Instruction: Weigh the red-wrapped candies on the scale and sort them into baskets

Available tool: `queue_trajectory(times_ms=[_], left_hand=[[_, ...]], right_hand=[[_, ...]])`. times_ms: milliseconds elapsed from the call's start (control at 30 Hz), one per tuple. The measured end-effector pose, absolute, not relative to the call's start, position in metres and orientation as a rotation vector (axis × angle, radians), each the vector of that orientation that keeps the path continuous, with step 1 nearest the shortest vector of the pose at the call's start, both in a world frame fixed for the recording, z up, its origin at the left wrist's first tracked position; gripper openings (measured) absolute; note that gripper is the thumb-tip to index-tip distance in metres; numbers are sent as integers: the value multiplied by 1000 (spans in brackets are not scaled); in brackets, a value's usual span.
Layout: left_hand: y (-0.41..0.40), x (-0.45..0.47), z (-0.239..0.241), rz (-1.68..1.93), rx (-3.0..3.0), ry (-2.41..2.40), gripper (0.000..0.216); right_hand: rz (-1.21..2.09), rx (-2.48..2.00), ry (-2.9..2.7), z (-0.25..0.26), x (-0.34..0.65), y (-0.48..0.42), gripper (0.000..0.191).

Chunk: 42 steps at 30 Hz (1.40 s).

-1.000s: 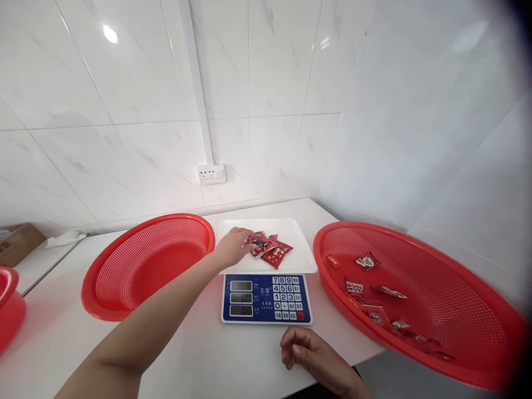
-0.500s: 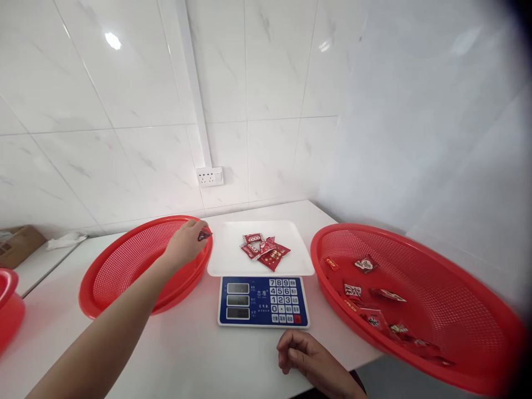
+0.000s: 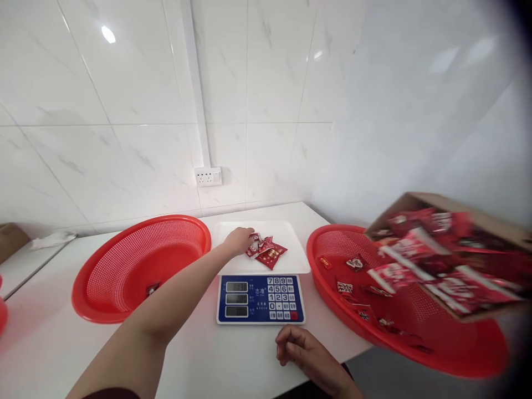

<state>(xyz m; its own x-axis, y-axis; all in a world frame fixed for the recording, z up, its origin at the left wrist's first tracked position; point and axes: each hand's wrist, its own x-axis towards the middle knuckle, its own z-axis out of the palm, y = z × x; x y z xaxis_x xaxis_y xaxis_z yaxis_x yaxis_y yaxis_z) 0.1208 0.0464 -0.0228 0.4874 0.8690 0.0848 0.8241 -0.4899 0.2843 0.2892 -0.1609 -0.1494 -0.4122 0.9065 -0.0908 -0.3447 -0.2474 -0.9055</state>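
My left hand [image 3: 238, 241] reaches over the white scale pan [image 3: 291, 260] and touches a small pile of red candy packets [image 3: 266, 251]; its fingers curl onto the nearest packet. My right hand [image 3: 300, 350] rests on the counter in front of the blue scale [image 3: 260, 298], fingers curled in a loose fist, holding nothing I can see. One red packet [image 3: 152, 288] lies in the left red basket [image 3: 124, 244]. The right red basket [image 3: 332, 238] holds several packets.
A tilted cardboard box [image 3: 449, 260] full of red packets hangs over the right basket, and whoever holds it is out of view. A wall socket [image 3: 208, 177] sits on the tiled wall. Part of another red basket [image 3: 1, 310] shows at the far left.
My left hand carried a packet from the scale to the left basket, left it there, and returned to the pile. The tilted box of packets came into view over the right basket.
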Motion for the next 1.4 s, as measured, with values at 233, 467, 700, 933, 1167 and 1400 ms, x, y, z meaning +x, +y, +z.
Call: queue_trajectory(times_ms=[233, 467, 700, 933, 1167, 1400], left_hand=[[58, 117, -20, 386, 2437, 1484, 32], [42, 100, -13, 225, 2421, 1240, 31], [30, 95, -15, 145, 2495, 1182, 32], [24, 83, -16, 264, 2585, 1245, 31], [7, 1, 20, 486, 2497, 1563, 33], [-37, -51, 6, 422, 2293, 1833, 55]], right_hand=[[1599, -1060, -1472, -117, 284, -158, 28], [759, -1400, -1798, -42, 290, -101, 24], [186, -1735, -2245, -19, 271, -29, 52], [304, -1725, -2328, -21, 268, -2, 30], [418, -1735, -2021, -7, 276, 2, 32], [889, -1346, -1917, 16, 217, 10, 46]])
